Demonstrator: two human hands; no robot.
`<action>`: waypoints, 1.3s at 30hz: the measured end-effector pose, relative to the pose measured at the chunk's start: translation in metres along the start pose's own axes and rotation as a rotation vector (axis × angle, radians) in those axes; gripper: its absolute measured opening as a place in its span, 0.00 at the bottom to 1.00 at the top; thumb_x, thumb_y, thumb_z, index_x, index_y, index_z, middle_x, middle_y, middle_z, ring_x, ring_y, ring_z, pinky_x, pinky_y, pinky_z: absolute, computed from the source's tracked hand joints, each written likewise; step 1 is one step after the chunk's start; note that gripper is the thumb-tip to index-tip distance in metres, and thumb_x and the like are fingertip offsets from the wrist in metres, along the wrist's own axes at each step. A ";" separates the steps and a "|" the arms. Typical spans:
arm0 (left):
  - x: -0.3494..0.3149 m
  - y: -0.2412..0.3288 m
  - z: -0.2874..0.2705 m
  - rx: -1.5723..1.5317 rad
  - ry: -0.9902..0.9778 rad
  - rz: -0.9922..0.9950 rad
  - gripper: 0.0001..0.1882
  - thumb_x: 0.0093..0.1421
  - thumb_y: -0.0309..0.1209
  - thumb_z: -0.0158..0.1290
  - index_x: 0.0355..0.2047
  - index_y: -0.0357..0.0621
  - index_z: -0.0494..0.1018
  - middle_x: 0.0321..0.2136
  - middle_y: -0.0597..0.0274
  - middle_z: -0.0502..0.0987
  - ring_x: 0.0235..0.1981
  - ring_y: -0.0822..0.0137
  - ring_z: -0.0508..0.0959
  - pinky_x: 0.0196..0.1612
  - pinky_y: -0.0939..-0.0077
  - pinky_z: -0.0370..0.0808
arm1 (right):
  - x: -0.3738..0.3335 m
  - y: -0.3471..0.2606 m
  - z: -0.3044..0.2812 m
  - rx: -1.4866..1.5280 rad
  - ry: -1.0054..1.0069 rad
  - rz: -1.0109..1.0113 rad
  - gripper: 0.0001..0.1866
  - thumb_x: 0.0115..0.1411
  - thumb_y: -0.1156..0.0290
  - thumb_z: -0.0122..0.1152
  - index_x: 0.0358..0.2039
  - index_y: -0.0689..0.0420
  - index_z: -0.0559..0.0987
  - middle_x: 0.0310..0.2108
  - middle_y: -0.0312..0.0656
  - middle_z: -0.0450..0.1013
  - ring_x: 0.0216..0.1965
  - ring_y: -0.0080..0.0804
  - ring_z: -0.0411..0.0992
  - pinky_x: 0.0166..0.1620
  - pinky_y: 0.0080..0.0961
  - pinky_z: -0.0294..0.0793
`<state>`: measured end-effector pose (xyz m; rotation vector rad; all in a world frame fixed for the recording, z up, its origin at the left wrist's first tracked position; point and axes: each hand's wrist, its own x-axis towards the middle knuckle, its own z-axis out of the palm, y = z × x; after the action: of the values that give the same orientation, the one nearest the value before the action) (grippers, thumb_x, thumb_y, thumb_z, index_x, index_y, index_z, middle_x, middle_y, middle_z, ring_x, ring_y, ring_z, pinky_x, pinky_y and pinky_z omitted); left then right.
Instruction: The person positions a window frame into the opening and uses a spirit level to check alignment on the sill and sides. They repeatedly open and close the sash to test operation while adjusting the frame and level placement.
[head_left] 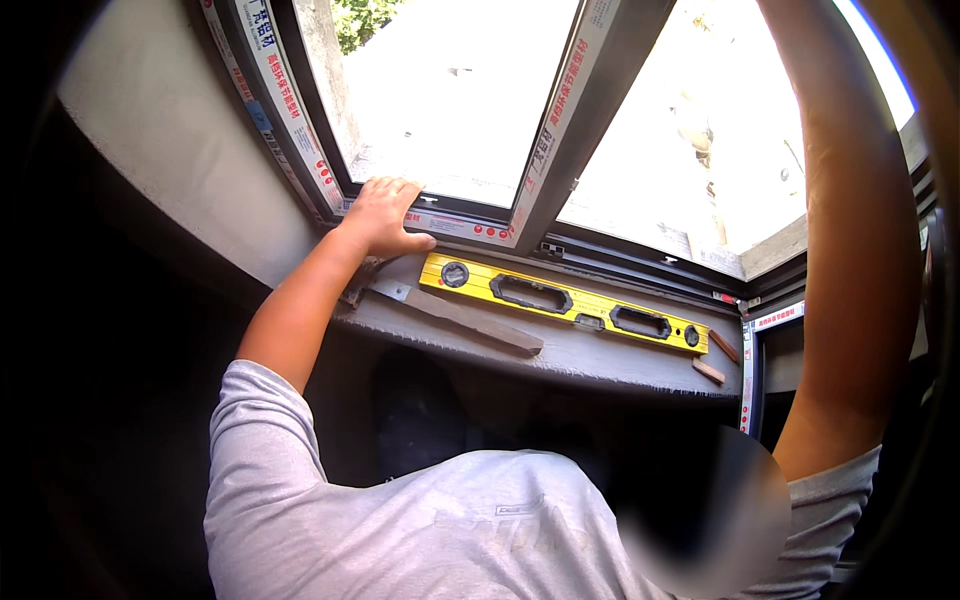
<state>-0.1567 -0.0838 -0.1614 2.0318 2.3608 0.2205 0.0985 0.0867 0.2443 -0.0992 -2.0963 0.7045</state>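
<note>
At the lower left corner of the dark window frame [465, 227], my left hand [382, 215] grips the bottom rail, its fingers over the rail and the thumb along the inner side. My right arm [855, 230] is raised along the right side, and its hand is out of sight past the top edge. Just below the rail, a yellow spirit level [590, 303] lies on the grey sill [600, 360]. A hacksaw or saw-like tool with a long worn wooden piece [455, 318] rests beside it, partly behind my left forearm.
Two small wooden wedges, one [708, 371] near the front edge and one [723, 346] behind it, lie at the sill's right end. A pale wall [185, 150] curves along the left. Another taped frame upright [749, 380] stands at right. Bright glare fills the window openings.
</note>
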 end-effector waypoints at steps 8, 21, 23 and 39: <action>0.047 0.029 -0.043 -0.403 -0.048 -0.004 0.63 0.51 0.70 0.68 0.76 0.41 0.62 0.72 0.38 0.66 0.75 0.43 0.64 0.78 0.47 0.58 | 0.034 0.026 -0.035 -0.277 0.205 -0.053 0.21 0.68 0.65 0.56 0.51 0.70 0.79 0.39 0.57 0.81 0.41 0.51 0.83 0.48 0.47 0.81; 0.149 0.230 -0.236 -0.882 0.929 0.300 0.39 0.60 0.48 0.72 0.62 0.38 0.69 0.45 0.49 0.86 0.43 0.55 0.89 0.51 0.61 0.86 | 0.054 0.051 -0.042 -0.219 0.267 -0.213 0.20 0.65 0.62 0.65 0.47 0.69 0.80 0.37 0.54 0.81 0.40 0.44 0.82 0.43 0.43 0.82; 0.147 0.225 -0.234 -0.802 1.057 0.258 0.32 0.61 0.45 0.70 0.57 0.39 0.73 0.42 0.53 0.87 0.38 0.61 0.88 0.47 0.66 0.85 | 0.012 0.007 -0.064 -0.268 -0.087 -0.055 0.27 0.66 0.59 0.68 0.53 0.71 0.76 0.42 0.55 0.80 0.44 0.44 0.82 0.48 0.42 0.82; 0.167 0.235 -0.234 -0.778 0.898 0.108 0.30 0.61 0.45 0.67 0.55 0.37 0.73 0.39 0.51 0.87 0.40 0.56 0.88 0.50 0.61 0.84 | -0.493 0.058 -0.255 -0.744 0.970 0.842 0.28 0.66 0.59 0.71 0.57 0.69 0.78 0.47 0.48 0.80 0.51 0.38 0.79 0.58 0.33 0.78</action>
<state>0.0236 0.0925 0.1108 1.7968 1.8858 2.0200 0.5811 0.0903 -0.0366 -1.4758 -1.1855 0.1789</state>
